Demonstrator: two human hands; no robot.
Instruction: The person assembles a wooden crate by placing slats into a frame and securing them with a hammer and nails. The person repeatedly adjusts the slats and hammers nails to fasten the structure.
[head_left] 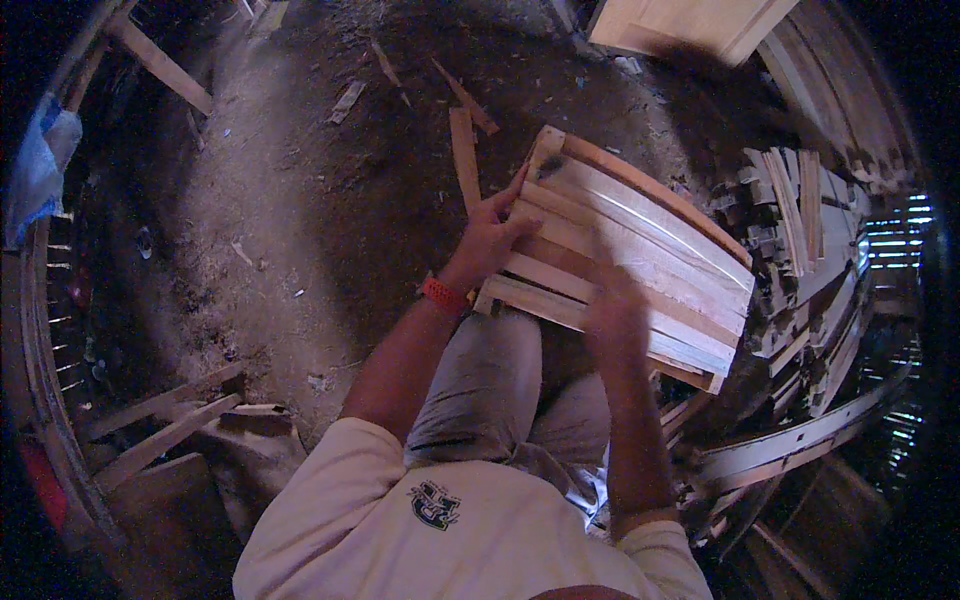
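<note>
While the left hand (493,228) grips the left end of a crate-like slatted frame (665,268) in the head view, the right hand (614,312) blurs above its middle; whether it grasps anything, I cannot tell. The frame sits at the lap's (482,375) far edge, its near-left corner by the left knee, its inside hidden.

"Where does the head view look from?"
"High up, pitched steeply down: the pale shirt (400,530) sits nearest, at six o'clock."
"And ahead?"
"Earth floor (290,190) reaches farther, toward twelve; the left hand (491,232), right hand (615,312) and slatted wooden panel (665,265) lie between, centre to three o'clock."
</note>
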